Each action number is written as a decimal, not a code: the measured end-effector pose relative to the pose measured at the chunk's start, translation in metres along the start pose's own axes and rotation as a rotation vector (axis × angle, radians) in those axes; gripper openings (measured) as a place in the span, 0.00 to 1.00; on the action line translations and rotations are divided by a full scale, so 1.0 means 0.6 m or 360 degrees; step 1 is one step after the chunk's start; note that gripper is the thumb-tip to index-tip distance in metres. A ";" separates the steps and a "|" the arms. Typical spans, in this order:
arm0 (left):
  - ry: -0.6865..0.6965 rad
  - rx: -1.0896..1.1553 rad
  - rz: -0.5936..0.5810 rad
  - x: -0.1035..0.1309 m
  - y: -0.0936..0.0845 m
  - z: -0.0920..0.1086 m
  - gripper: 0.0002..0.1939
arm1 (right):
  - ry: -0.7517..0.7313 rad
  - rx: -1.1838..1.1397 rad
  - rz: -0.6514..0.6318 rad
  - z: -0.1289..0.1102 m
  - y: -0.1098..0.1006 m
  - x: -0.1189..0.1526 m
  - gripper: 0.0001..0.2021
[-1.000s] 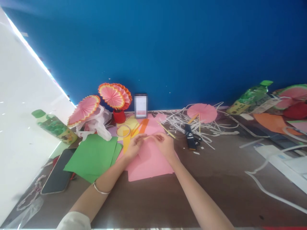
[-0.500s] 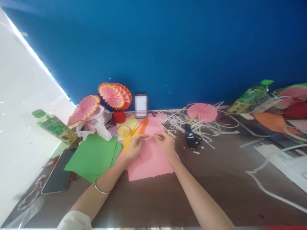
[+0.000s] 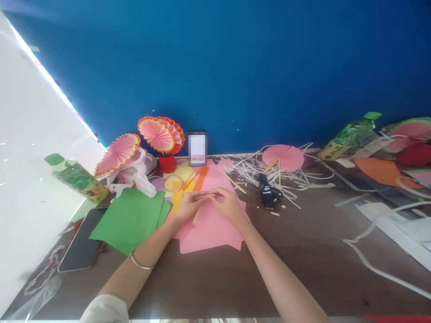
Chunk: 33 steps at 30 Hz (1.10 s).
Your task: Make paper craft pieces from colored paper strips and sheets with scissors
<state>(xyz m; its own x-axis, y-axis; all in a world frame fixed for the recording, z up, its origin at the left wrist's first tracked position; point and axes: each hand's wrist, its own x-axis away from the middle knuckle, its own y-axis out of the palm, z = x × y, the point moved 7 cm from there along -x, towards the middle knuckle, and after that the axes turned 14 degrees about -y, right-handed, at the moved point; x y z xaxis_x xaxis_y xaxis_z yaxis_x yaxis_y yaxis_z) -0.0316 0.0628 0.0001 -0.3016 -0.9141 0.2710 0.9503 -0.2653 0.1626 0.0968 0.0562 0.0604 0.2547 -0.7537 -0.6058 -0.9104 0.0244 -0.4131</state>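
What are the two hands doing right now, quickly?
Left hand: closed in a pinch, apparently holding a thin yellow strip.
Right hand: fingertips closed beside the left's, seemingly on the same strip.

Head cam looks fwd/down, close over desk (image 3: 303,251), blue wall (image 3: 235,67) beyond.

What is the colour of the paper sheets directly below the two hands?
The paper sheets are pink, seen in the head view.
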 end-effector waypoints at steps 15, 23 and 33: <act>0.0122 -0.0307 0.0115 -0.001 0.000 -0.006 0.16 | -0.0015 0.0107 0.0179 -0.002 -0.014 -0.001 0.03; 0.0131 -0.0427 0.0247 0.008 0.002 0.007 0.14 | 0.0000 0.0073 0.0087 -0.001 -0.006 0.001 0.02; 0.0143 -0.0441 0.0210 0.009 0.010 0.011 0.17 | -0.0002 0.0045 0.0080 -0.002 -0.003 0.000 0.05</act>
<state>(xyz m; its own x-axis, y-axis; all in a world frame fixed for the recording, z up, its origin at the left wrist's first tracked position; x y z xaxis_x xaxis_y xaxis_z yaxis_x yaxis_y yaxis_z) -0.0281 0.0581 0.0086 -0.1781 -0.9664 0.1856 0.9693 -0.2048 -0.1362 0.0980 0.0555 0.0623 0.2091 -0.7503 -0.6272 -0.9125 0.0809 -0.4010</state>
